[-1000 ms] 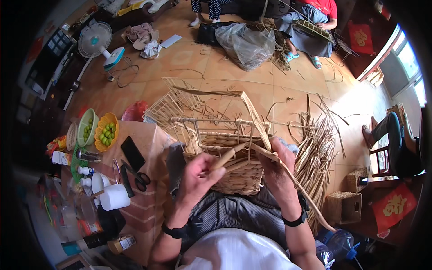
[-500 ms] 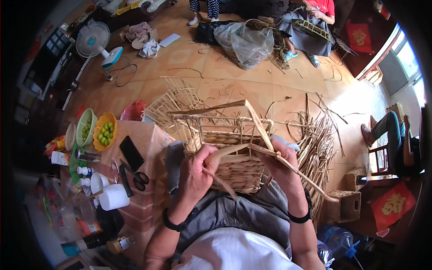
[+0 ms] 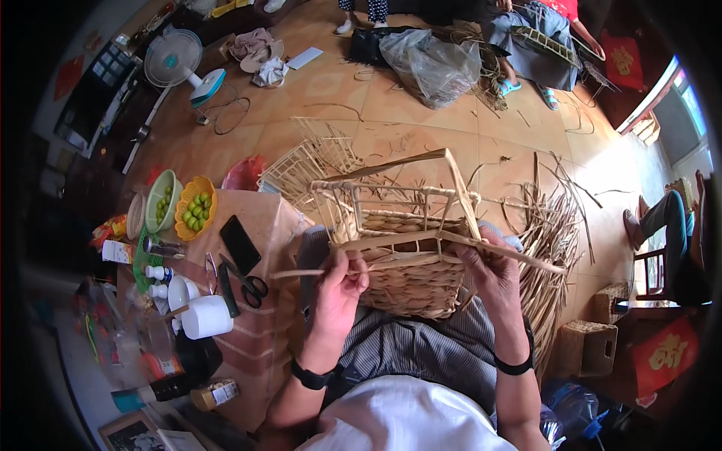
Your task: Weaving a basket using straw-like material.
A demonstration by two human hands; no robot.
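Observation:
A half-woven basket (image 3: 398, 286) sits on my lap, braided on its sides, with bare wrapped bars at the top. A long flat pale strip (image 3: 392, 154) arches above it. My left hand (image 3: 338, 297) has its fingers closed at a second strip (image 3: 376, 241), which lies across the basket's near side with one end sticking out leftward. My right hand (image 3: 496, 278) grips the strips at the basket's right near corner, thumb against the weave, a long end reaching out to the right. Some fingertips are hidden.
A cloth-covered table (image 3: 256, 338) at left holds fruit bowls (image 3: 194, 207), scissors (image 3: 252, 289) and containers. Loose strips (image 3: 549, 225) and a wire frame (image 3: 301, 165) lie on the floor. Co-workers (image 3: 541, 45) sit beyond and at right (image 3: 662, 225). A fan (image 3: 171, 56) stands back left.
My left hand has turned and its strip now lies flatter, its loose end swung from downward out to the left. The strip at right is more level, and the view has shifted slightly.

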